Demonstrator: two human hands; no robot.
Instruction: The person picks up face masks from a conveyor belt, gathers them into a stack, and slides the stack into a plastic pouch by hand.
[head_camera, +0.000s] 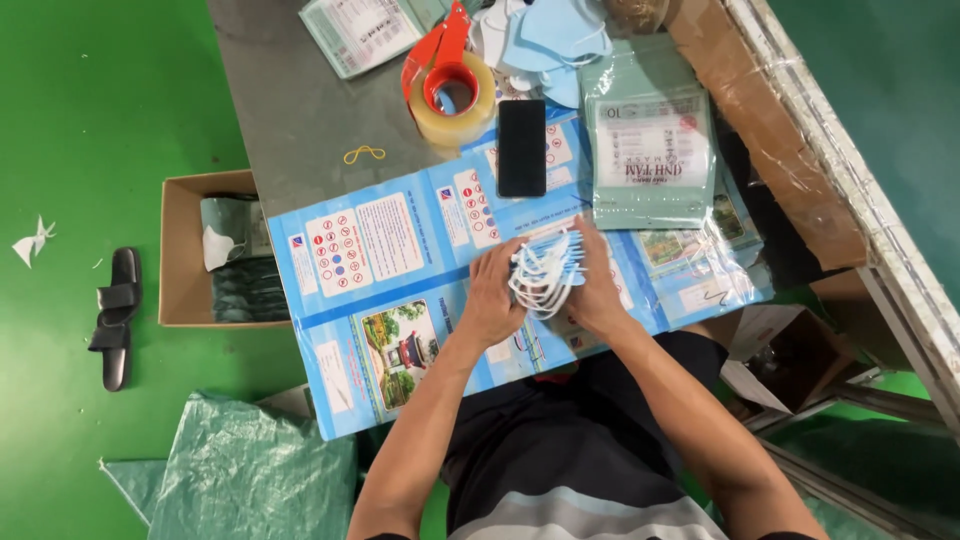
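Both my hands hold a stack of light blue face masks (548, 268) with white ear loops over the table's near edge. My left hand (490, 298) grips the stack's left side and my right hand (597, 285) grips its right side. The loops hang out between the two hands. Under the hands lies a blue printed poster sheet (380, 270) spread over the grey metal table (290, 110).
A black phone (522, 147), a tape dispenser with a clear tape roll (450, 85), a yellow rubber band (363, 153), pale green packaging bags (650, 150) and loose masks (555, 35) lie on the table. A cardboard box (185, 250) and a black sandal (115, 315) sit on the green floor to the left.
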